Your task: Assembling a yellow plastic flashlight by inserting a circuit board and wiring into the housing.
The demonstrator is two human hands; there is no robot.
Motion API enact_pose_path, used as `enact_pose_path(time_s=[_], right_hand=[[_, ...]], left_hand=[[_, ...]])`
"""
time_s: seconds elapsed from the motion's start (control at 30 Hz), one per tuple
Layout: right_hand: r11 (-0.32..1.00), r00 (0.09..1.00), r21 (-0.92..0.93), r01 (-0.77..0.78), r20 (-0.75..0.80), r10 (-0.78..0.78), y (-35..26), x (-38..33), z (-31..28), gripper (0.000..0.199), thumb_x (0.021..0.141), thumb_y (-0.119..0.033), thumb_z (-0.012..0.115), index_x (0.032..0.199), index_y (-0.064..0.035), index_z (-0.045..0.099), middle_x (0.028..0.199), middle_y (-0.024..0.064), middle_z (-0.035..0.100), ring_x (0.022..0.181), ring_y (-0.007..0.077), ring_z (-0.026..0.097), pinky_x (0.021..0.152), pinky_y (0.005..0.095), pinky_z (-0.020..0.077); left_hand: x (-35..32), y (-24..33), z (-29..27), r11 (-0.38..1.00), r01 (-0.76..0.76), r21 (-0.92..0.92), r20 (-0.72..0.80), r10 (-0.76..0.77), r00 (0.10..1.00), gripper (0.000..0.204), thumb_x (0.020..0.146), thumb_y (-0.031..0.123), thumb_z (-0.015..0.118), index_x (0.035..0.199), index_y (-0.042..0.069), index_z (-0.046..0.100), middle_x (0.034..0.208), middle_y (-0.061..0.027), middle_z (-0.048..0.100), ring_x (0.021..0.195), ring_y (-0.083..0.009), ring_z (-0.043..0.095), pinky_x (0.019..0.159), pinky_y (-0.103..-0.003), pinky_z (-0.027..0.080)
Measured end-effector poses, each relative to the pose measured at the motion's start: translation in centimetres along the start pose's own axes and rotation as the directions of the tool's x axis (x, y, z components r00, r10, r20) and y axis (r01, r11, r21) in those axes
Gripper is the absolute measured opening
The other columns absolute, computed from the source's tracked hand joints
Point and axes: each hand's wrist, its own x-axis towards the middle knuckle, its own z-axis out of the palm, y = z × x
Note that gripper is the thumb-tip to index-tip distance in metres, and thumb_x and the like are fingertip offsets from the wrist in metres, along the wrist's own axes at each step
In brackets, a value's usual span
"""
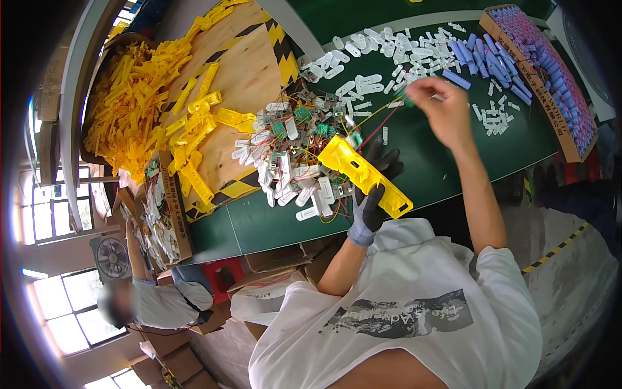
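My left hand (370,201), gloved in grey and black, has its grip wrapped around a long yellow plastic housing (363,174), which slants from ten o'clock down to four o'clock and hangs partly past the near edge of the green bench (447,168). My right hand (442,107) is bare and raised at about one o'clock from the housing, its grip pinched on a small green circuit board (403,98) whose red and yellow wires (379,120) trail back toward the heap. That heap of wired boards and white plastic pieces (295,152) sits just beside the housing at nine to eleven o'clock, crowding the left hand on that side. Beyond it, at twelve o'clock, loose white caps (382,55) spread across the bench, with blue cylindrical cells (476,58) near them and a tray of more cells (551,71) along the far right edge at two o'clock. Bare green surface lies under and to the right of my right hand, giving room there. At ten o'clock a wooden board (249,71) with striped edging carries yellow housings (194,129). Another person (162,301) sits low at eight o'clock, well apart.
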Motion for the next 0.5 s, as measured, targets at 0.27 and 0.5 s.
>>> enact_pose_path(time_s=[0.27,0.5], right_hand=[[0.99,0.981,0.127,-0.054,-0.181,0.077,-0.3,0.1,-2.3,0.018,0.087,-0.015,0.07,0.097,0.0003,0.07,0.085,0.0019,0.068,0.075,0.0056,0.059,0.07,0.0196,0.0457],[0.949,0.934,0.313,-0.038,-0.326,0.145,0.3,-1.3,-3.4,0.021,0.088,-0.02,0.071,0.097,-0.0018,0.069,0.082,-0.0007,0.065,0.069,0.0036,0.053,0.064,0.0202,0.0417]], left_hand=[[-0.3,0.2,0.2,0.998,0.049,0.039,-0.019,-0.048,0.999,0.074,0.086,0.034,0.063,0.144,0.001,0.031,0.15,-0.0158,0.033,0.13,-0.0323,0.046,0.104,-0.045,0.041],[-0.6,0.7,0.2,0.992,0.123,0.008,-0.031,-0.123,0.992,0.063,0.088,0.029,0.063,0.138,-0.001,0.039,0.146,-0.0156,0.039,0.121,-0.0308,0.053,0.102,-0.044,0.043]])
